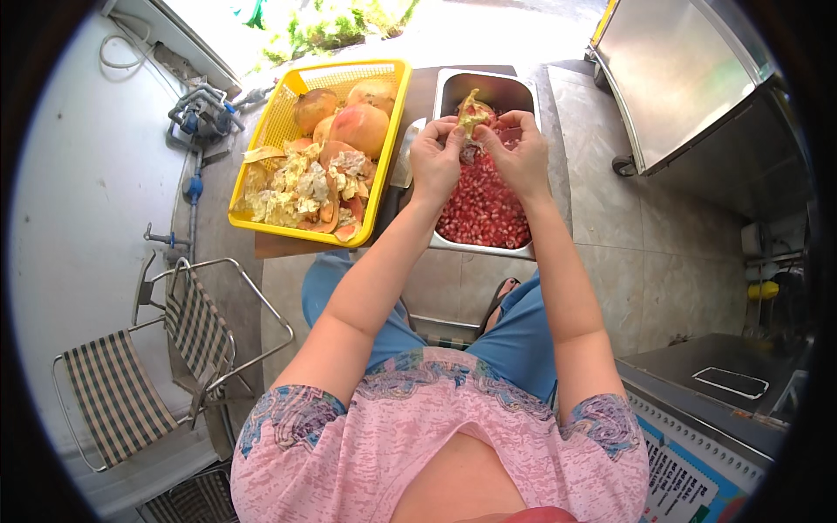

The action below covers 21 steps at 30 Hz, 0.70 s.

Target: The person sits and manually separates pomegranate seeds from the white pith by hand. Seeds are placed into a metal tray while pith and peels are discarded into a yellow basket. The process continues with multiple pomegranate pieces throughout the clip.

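Observation:
Both my left hand (437,157) and my right hand (518,157) grip a piece of pomegranate (476,118) with pale yellow membrane and red seeds, fingers and thumbs close together. It is held over a deep steel pan (537,104) with many loose pomegranate seeds (485,206) in it. To the left stands a yellow plastic basket (400,150). Whole pomegranates (359,129) lie in its far part, with peel and pale membrane scraps (307,186) heaped in its near part. A broad metal blade (407,153), partly hidden by my left hand, lies between basket and pan.
Basket and pan rest on a low wooden surface (274,247). A folding chair with checked fabric (118,392) stands at the lower left, near wall pipes (195,163). At the right are a wheeled steel cabinet (680,72) and a dark counter (713,366).

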Motion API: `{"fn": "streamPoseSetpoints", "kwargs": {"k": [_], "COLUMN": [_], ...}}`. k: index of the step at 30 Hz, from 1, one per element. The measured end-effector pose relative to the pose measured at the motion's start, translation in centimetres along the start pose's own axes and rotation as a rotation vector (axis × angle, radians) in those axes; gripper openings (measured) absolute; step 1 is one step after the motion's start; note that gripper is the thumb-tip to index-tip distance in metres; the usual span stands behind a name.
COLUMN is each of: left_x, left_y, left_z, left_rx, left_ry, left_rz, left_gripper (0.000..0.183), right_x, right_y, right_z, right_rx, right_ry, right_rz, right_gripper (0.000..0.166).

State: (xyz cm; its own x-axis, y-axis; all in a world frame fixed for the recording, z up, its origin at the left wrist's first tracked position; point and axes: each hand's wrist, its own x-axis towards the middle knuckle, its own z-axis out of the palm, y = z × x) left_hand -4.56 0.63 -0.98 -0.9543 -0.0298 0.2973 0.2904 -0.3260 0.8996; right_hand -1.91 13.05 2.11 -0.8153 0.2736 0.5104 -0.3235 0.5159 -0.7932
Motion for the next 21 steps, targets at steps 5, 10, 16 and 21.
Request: {"fn": "streamPoseSetpoints", "kwargs": {"k": [5, 10, 16, 21], "left_x": [-0.3, -0.1, 0.0, -0.2], "left_y": [0.8, 0.7, 1.0, 0.8], "left_z": [0.5, 0.1, 0.3, 0.2], "left_rx": [-0.097, -0.171, -0.224, -0.134], "left_ry": [-0.068, -0.05, -0.065, -0.106], "left_rz": [-0.038, -0.093, -0.081, -0.047], "left_gripper": [0.013, 0.023, 0.021, 0.019], "right_x": [0.3, -0.1, 0.0, 0.5], "right_y": [0.7, -0.4, 0.0, 0.5], "right_z": [0.6, 0.2, 0.6, 0.0], "right_rx": [0.147, 0.154, 0.413, 0.502], "right_ry": [-0.029, -0.085, -0.011, -0.137], "right_rz": [0.044, -0.038, 0.011, 0.261], "right_gripper": [0.032, 0.024, 0.015, 0.016]}}
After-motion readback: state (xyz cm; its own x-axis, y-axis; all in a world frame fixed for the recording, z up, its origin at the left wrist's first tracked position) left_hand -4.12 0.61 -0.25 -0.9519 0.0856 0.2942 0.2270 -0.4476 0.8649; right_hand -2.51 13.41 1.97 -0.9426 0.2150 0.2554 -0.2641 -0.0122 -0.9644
